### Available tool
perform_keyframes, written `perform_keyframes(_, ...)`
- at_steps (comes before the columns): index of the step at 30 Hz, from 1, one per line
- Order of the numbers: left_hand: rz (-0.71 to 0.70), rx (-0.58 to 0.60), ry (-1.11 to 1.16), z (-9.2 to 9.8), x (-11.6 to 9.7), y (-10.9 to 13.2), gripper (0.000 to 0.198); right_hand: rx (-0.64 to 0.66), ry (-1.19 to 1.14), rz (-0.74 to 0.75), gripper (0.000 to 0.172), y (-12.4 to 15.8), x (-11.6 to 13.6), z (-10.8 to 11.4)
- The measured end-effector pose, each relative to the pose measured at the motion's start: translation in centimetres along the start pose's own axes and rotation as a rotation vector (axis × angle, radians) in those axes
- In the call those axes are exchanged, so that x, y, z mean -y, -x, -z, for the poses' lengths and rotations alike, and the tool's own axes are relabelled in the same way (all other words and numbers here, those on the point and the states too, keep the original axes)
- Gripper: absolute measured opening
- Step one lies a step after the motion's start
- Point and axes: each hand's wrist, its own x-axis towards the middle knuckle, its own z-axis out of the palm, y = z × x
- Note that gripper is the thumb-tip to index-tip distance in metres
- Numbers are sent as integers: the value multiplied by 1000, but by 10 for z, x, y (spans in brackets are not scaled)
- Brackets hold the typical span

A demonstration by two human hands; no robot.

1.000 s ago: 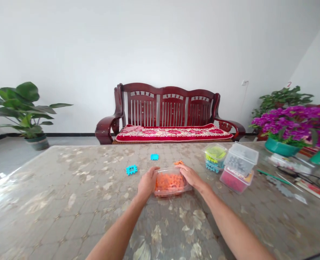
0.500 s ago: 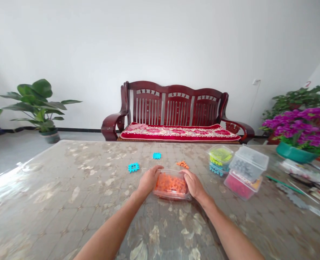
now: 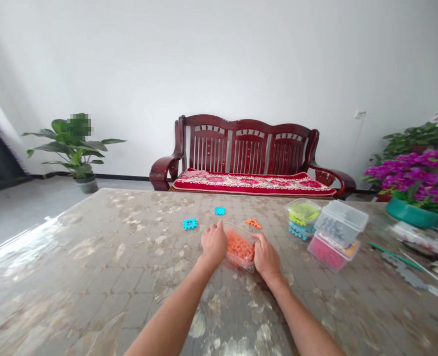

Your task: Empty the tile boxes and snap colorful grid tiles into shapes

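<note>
Both my hands grip a clear plastic box of orange pieces [image 3: 240, 248] on the table [image 3: 93, 267]. My left hand [image 3: 213, 243] wraps its left end and my right hand [image 3: 266, 255] wraps its right end, fingers curled over the rim. The box looks tilted, its far side raised. Two blue toothed pieces lie just beyond it, one [image 3: 190, 224] at the left and a smaller one [image 3: 219, 210] farther back. A loose orange piece [image 3: 253, 223] lies behind the box on the right.
To the right stand a green-filled tub [image 3: 303, 211] on blue pieces, and a lidded clear box [image 3: 340, 222] stacked on a pink-filled one [image 3: 330, 252]. Tools [image 3: 400, 259] and a purple flower pot [image 3: 414, 190] sit far right. A red wooden bench [image 3: 249, 155] is behind the table.
My hands have drawn closer together on the box and tipped it. The view has swung left, so everything sits a little further right.
</note>
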Motion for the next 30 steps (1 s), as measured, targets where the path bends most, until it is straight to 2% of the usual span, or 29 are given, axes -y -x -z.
perform_keyframes(4, 70, -14, 24, -7, -8, 13, 48, -5, 13, 9, 45, 3, 0, -2)
perform_keyframes(7, 51, -42, 43, -11, -6, 13, 47, 3, 14, 41, 45, 4, -2, -3)
perform_keyframes(13, -113, -50, 58, -15, 4, -10, 43, -12, 13, 66, 45, 8, -7, -11)
perform_keyframes(17, -127, -74, 18, -6, -1, -29, 40, -36, -3, 79, 50, 10, -5, -17)
perform_keyframes(20, -110, -58, -15, -2, -11, -34, 36, -45, 21, 95, 56, 9, -1, -19)
perform_keyframes(25, 4, -20, -6, -12, -28, -23, 47, -36, 23, 110, 56, 5, -1, -21)
perform_keyframes(30, 27, -110, 27, -22, -33, -11, 58, -32, -11, 158, 55, 2, -9, -22)
